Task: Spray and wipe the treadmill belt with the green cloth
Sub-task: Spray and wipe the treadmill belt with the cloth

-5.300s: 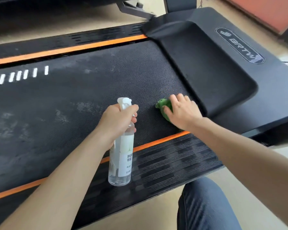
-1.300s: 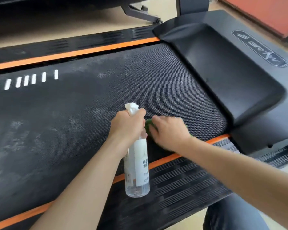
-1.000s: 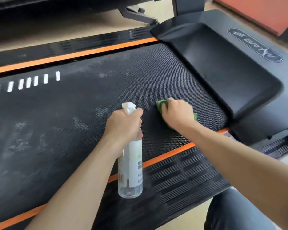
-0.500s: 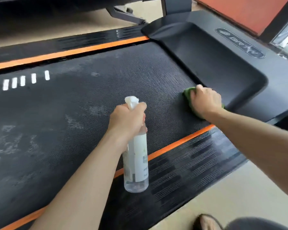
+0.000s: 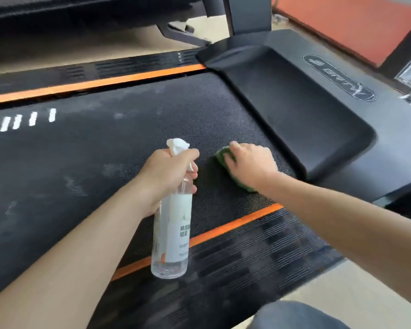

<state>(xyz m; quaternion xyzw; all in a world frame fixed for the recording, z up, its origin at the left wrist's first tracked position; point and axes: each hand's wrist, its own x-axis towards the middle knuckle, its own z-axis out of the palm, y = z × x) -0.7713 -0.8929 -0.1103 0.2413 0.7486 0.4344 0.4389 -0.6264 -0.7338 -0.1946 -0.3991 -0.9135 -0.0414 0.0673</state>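
On textured black belt (image 5: 133, 138), crumpled green cloth (image 5: 223, 157)

This looks like a gym or exercise room. A black treadmill (image 5: 294, 110) with orange side stripes fills the middle, its logo-marked motor cover at 2 o'clock, and the frame of a second dark machine (image 5: 81, 17) stands at 11 o'clock. Pale flooring (image 5: 342, 288) shows at 5 o'clock and an orange mat or wall panel (image 5: 347, 22) at 1 o'clock.
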